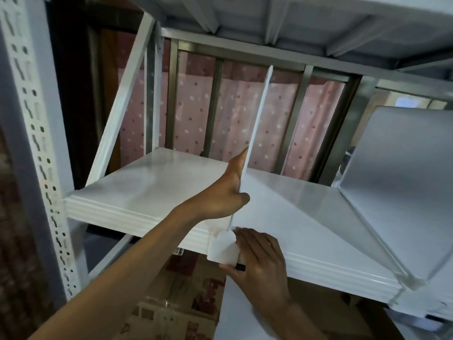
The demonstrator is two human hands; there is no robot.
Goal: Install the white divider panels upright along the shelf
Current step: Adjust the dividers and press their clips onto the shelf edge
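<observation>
The shelf (157, 192) looks like glossy white painted metal, smooth enough to reflect light. The curtain (193, 114) behind is thin spotted cloth (pink), and the box (176, 303) below is matt cardboard.

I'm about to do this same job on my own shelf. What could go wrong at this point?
The divider panel stands edge-on, steadied only by the left hand low down, so its tall top could lean sideways. The right hand is pressing the white clip at the shelf front edge; fingers could get pinched, or the clip may seat crooked. Another divider already stands to the right, so spacing could end up uneven.
</observation>
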